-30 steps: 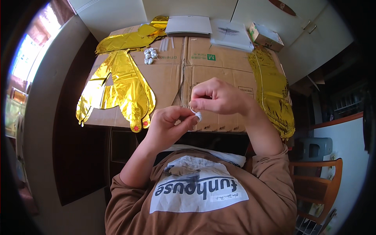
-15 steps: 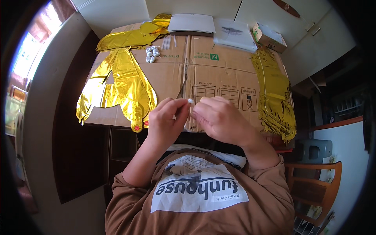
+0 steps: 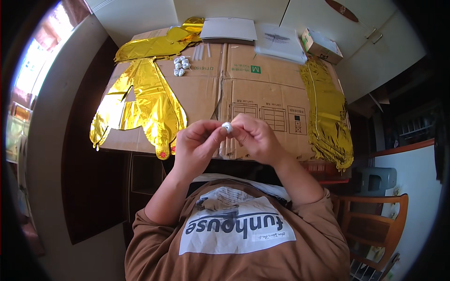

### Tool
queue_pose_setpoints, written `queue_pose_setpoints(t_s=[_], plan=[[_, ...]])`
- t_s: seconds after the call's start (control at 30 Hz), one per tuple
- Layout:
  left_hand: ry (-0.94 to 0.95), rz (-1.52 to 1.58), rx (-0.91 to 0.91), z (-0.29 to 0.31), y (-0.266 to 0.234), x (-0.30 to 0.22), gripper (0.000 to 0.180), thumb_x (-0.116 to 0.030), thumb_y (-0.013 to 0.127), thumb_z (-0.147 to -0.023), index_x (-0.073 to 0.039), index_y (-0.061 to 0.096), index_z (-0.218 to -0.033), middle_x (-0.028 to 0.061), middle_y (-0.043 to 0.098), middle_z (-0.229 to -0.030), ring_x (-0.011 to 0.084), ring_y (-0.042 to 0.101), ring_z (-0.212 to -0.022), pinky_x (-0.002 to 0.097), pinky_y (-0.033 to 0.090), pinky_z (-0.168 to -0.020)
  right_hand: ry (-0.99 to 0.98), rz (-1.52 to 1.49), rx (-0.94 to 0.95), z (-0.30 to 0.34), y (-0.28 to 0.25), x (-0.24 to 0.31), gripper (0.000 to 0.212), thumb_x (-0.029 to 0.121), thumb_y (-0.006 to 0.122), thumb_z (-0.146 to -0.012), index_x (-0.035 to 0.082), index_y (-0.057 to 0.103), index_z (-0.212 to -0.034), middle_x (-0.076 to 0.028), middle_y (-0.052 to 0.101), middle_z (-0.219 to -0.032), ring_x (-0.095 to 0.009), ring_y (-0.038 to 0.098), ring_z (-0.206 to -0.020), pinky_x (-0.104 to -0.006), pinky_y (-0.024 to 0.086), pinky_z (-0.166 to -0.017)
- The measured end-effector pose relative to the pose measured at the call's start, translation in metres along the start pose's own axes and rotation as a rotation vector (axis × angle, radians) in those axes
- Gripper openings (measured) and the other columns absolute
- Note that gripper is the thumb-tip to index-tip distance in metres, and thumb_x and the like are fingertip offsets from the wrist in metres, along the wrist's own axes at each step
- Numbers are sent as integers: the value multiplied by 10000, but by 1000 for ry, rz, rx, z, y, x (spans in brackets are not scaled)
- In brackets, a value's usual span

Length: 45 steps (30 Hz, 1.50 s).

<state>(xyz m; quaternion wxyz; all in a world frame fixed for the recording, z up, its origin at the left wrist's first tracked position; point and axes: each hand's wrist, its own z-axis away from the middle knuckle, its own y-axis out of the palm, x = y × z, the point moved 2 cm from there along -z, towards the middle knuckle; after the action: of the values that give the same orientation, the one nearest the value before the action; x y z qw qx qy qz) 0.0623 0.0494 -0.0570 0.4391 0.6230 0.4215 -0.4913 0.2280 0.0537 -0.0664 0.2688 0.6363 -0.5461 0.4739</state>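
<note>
In front of my chest, over the near edge of the cardboard, I hold a small white ribbon roll [image 3: 228, 127]. My left hand [image 3: 196, 143] pinches it between thumb and forefinger. The fingertips of my right hand [image 3: 256, 139] are closed at its other side, on the roll or its loose end; which one I cannot tell. To the left of my hands lies a flat gold foil balloon [image 3: 161, 105] shaped like a letter A. Several similar white rolls [image 3: 181, 66] sit in a cluster beyond it.
Flattened cardboard [image 3: 267, 86] covers the table. More gold foil [image 3: 152, 48] lies at the back left, beside thin clear straws [image 3: 201, 51]. At the back are a white stack [image 3: 228, 30], a clear plastic bag [image 3: 280, 43] and a small box [image 3: 322, 46]. Folded gold foil [image 3: 326, 112] borders the right.
My right hand has moved in against my left and turned slightly. The white roll is now more exposed between the fingertips, a little lower than before.
</note>
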Motion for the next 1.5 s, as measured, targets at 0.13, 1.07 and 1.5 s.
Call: queue_pose_setpoints(t_s=[0.13,1.07,1.5], plan=[[85,-198,-108,1,-1,5,106,-56,664,-859,19,648,-932,26,642,-751,48,572,-654,192,460,-588,-403,710,-157,3,7,25,118,43,682,-763,28,607,-853,-83,564,-802,-257,550,-688,-355,443,-639],[879,-993,-22,-33,-48,22,342,55,696,-683,4,655,-1018,104,620,-900,250,604,-727,344,485,-659,775,-702,36,-46,9,-52,190,138,624,-882,3,634,-1015,-74,673,-874,-108,639,-730,-239,531,-707],[578,-935,-294,-32,-99,40,196,-24,694,-743,-53,665,-935,68,632,-821,232,614,-718,340,467,-660,587,358,6,-199,20,-190,133,176,712,-718,60,725,-782,-92,698,-747,-177,654,-675,-313,522,-646]])
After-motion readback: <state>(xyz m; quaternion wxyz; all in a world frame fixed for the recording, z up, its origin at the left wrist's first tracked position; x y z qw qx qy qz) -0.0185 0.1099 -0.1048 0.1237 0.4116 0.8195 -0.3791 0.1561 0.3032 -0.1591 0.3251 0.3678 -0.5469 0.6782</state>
